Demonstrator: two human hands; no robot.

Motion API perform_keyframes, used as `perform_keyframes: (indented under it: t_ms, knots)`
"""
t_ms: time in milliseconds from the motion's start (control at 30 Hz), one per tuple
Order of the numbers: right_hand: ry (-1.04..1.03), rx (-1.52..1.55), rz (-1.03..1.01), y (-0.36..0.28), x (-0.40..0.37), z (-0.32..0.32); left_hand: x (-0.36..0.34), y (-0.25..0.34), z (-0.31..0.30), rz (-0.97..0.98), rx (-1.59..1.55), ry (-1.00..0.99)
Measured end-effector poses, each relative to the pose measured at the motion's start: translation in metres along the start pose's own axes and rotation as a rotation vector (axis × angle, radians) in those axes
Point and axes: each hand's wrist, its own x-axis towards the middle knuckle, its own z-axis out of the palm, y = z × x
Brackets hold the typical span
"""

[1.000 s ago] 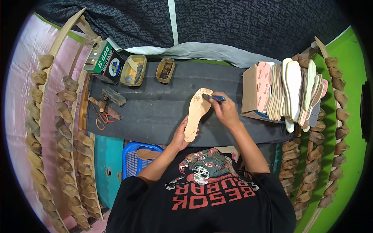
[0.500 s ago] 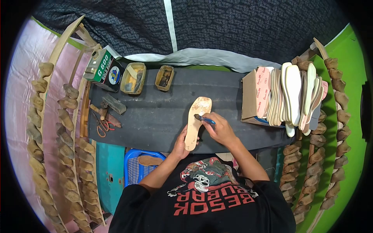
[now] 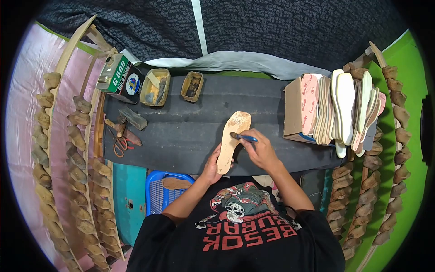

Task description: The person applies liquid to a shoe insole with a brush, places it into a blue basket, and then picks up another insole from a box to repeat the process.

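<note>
A tan shoe insole (image 3: 229,145) with brownish stains on its wide top end is held upright above the dark table (image 3: 195,131). My left hand (image 3: 211,167) grips its lower left edge, with fingertips showing past the right edge. In my right hand (image 3: 259,148) is a blue-handled brush (image 3: 247,138), its dark bristles touching the middle of the insole. The fingers of my right hand are closed round the handle.
At the back left stand a glue can (image 3: 120,79) and two small tubs (image 3: 155,88) (image 3: 192,87). A hammer (image 3: 118,128) and pliers (image 3: 120,146) lie at the left. A carton (image 3: 293,106) of insoles is at the right. Shoe-last racks (image 3: 77,136) flank the table; a blue basket (image 3: 156,195) sits below.
The brush and my right hand have moved slightly to the right. The insole has shifted a little right and up with my left hand. The camera view has also shifted slightly.
</note>
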Motion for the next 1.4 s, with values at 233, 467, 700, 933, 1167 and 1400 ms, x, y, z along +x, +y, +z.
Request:
perform_keyframes:
  t_ms: [233, 467, 700, 933, 1167, 1400]
  knots:
    - [0.164, -0.061, 0.027, 0.012, 0.004, -0.004, 0.001, 0.005, 0.001, -0.031, 0.064, -0.025]
    - [0.165, -0.079, 0.081, 0.006, 0.003, -0.013, -0.001, 0.005, 0.007, -0.033, 0.059, -0.030]
    - [0.124, -0.035, 0.042, -0.006, -0.017, 0.005, -0.003, 0.009, 0.014, -0.031, 0.047, -0.021]
    - [0.258, -0.119, 0.073, 0.012, -0.003, -0.011, 0.002, 0.004, 0.009, -0.076, 0.083, -0.077]
    - [0.200, -0.071, 0.040, 0.003, -0.007, -0.007, 0.005, 0.001, 0.010, -0.063, 0.074, -0.103]
    - [0.323, -0.116, 0.049, 0.017, 0.001, -0.018, 0.004, -0.002, 0.008, -0.085, 0.098, -0.098]
